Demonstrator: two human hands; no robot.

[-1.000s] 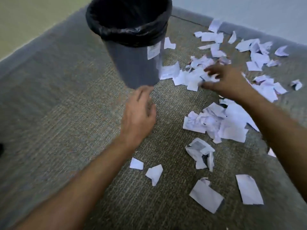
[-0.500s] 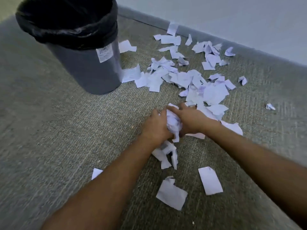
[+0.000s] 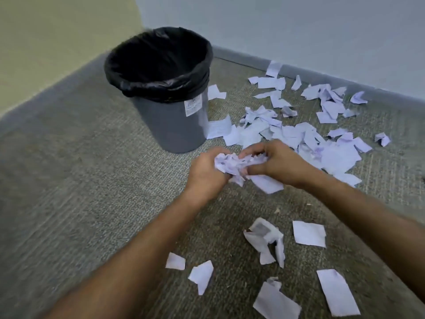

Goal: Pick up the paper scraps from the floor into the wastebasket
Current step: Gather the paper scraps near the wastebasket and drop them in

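Head view. The left hand (image 3: 205,174) and the right hand (image 3: 279,163) meet above the carpeted floor (image 3: 69,203), both closed around one crumpled wad of paper (image 3: 236,163) held between them. The left hand's fingers curl over the wad's near-left end; the right hand's fingers (image 3: 255,149) arch over its top, with the thumb pressed in from below. A flat tail of paper (image 3: 268,183) hangs from the wad beneath the right hand; whether it touches the floor cannot be told.

The wastebasket (image 3: 174,125), grey with a black liner (image 3: 158,65) folded over its rim and a white label (image 3: 192,107) on its side, stands upright beyond the left hand, near it but apart. Nothing can be made out inside the liner, which shows only dark.

Loose paper scraps (image 3: 299,132) lie thickly on the floor beyond and to the outside of the right hand, reaching back to the grey baseboard (image 3: 241,57); one piece (image 3: 218,127) lies at the wastebasket's foot. Further scraps lie nearer the person than both hands: a crumpled one (image 3: 266,240) below the right forearm, flat ones (image 3: 309,233) (image 3: 337,292) beside it, and two small ones (image 3: 176,261) (image 3: 202,276) by the left forearm.
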